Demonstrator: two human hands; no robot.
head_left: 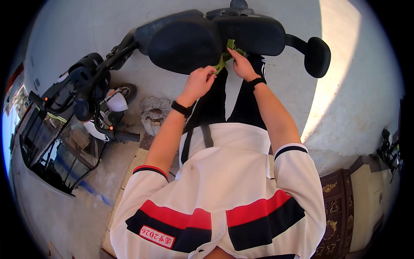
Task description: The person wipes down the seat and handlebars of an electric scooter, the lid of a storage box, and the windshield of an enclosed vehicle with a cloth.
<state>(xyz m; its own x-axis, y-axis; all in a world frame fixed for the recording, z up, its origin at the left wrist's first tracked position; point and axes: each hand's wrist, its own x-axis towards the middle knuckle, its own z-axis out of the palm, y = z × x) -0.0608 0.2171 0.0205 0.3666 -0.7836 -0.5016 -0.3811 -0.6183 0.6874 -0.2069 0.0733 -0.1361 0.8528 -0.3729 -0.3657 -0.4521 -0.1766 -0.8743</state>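
Note:
A crumpled green cloth [221, 63] hangs between my two hands, in front of the black padded seats. The fingers of my left hand [201, 82] are closed in a pinch on its lower left end. Higher up and to the right, my right hand [242, 65] grips the cloth near a folded end, thumb and fingers pressed on it. Close beyond the hands are a rounded black seat pad [185, 45] on the left and a second black seat pad [254, 34] on the right. Both wrists wear black bands.
At the left stands a vehicle with black handlebars [125, 136], a round mirror [83, 108] and a windscreen frame [64, 151]. A black oval part [317, 57] sticks out at the right on an arm. A carved brown door [334, 216] is at the lower right.

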